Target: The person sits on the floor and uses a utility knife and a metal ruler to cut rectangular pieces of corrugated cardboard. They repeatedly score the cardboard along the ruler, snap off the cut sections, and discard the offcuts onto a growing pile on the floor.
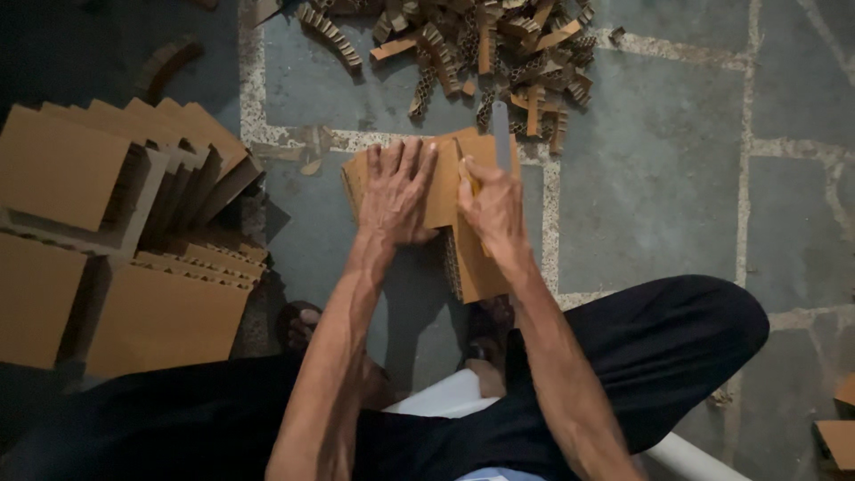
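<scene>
My left hand point(398, 190) lies flat, fingers spread, on top of a brown honeycomb cardboard block point(476, 258) that rests on the stone floor in front of my knees. My right hand point(492, 207) grips the yellow handle of a knife; its pale blade point(501, 134) points away from me and stands along the block's top edge, just right of my left fingers. The block's corrugated cut side shows below my hands.
A heap of cut honeycomb cardboard strips point(481, 53) lies at the far side. Stacks of cardboard blocks point(134, 232) stand at my left. More cardboard pieces point(837, 428) sit at the lower right. My feet in sandals point(298, 325) rest on the grey tiled floor point(650, 178).
</scene>
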